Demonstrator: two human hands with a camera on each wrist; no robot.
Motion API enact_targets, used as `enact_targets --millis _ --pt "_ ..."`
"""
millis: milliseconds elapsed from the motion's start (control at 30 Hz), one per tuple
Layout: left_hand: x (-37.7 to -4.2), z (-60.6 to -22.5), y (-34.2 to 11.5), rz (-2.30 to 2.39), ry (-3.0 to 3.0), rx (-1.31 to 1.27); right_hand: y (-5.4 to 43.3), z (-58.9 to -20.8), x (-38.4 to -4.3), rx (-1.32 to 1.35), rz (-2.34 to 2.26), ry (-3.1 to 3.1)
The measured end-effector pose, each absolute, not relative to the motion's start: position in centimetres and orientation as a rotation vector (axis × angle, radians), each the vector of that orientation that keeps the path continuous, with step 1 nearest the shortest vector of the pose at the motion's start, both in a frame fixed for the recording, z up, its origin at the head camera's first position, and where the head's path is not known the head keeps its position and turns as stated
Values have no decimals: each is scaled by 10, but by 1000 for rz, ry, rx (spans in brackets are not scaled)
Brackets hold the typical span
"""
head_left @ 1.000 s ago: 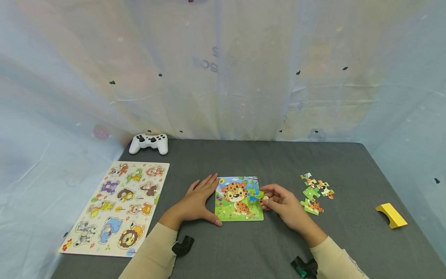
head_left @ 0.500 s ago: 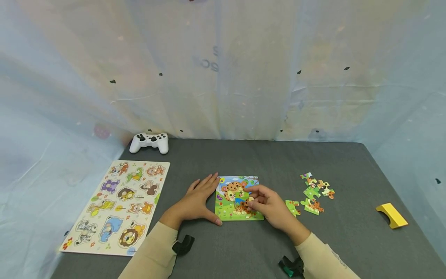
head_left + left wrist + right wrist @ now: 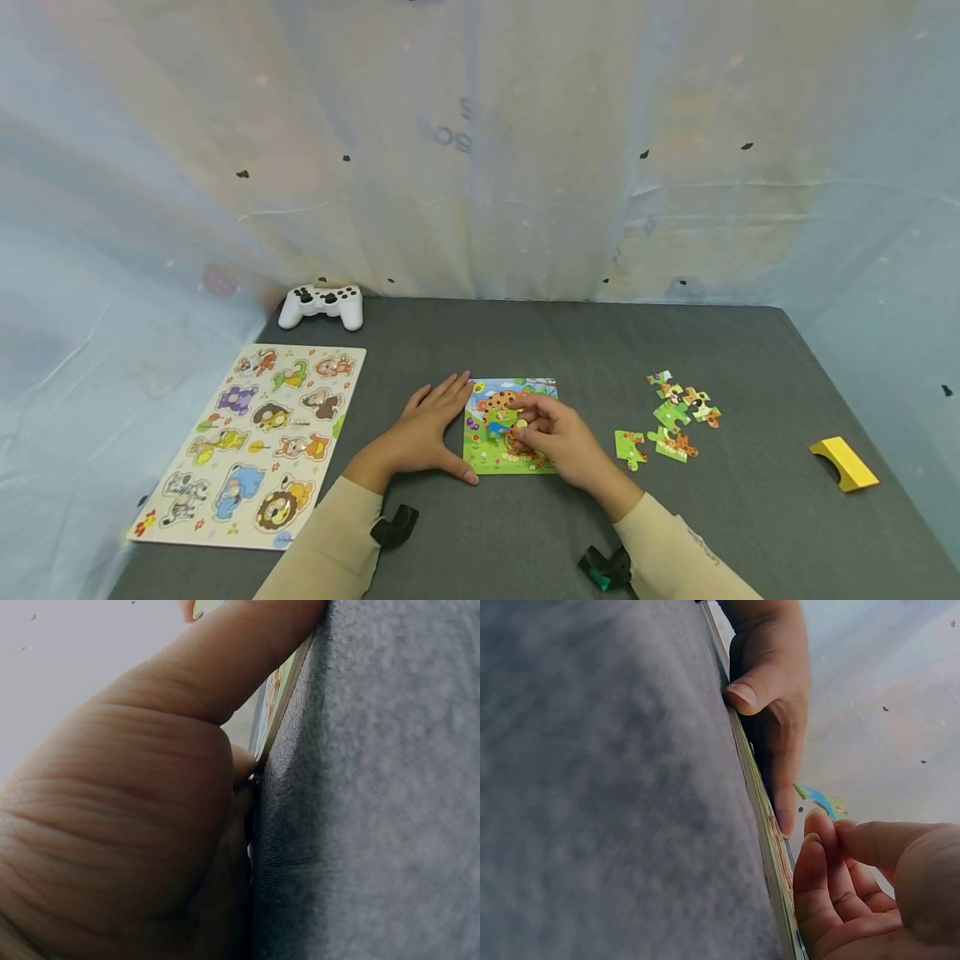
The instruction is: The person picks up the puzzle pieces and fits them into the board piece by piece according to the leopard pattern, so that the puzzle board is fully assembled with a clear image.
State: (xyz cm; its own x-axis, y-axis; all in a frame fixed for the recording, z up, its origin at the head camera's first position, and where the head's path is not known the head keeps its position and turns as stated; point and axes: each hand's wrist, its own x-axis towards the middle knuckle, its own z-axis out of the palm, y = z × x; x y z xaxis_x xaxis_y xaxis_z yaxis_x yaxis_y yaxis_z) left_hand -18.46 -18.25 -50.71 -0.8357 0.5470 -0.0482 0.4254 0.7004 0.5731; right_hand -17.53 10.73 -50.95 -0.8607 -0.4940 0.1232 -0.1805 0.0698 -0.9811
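Note:
My left hand [image 3: 423, 437] lies spread at the left side of a small leopard jigsaw board [image 3: 483, 460], its fingertips at the upper left corner and its thumb along the lower edge. Above the board, my right hand [image 3: 562, 442] pinches a green and blue jigsaw piece [image 3: 500, 422] between thumb and fingers. The right wrist view shows that piece [image 3: 821, 799] raised over the board, close to the fingertips. Part of the leopard picture is hidden behind the piece and the right hand.
Several loose jigsaw pieces [image 3: 670, 414] lie right of the board, with one green piece [image 3: 630, 448] nearer to it. A large animal puzzle board [image 3: 294, 398] is at the left, a white game controller [image 3: 321, 307] behind it. A yellow arch block [image 3: 843, 463] sits far right.
My right hand has moved left from the board's right edge to over its middle, carrying the pinched piece. A green piece formerly hidden by that hand now shows. The left hand has stayed put.

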Motion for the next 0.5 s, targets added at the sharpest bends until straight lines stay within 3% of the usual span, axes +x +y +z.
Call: enact_targets --millis 500 --pt "-186 -510 -183 827 2700 785 109 -510 -176 -687 -1868 2151"
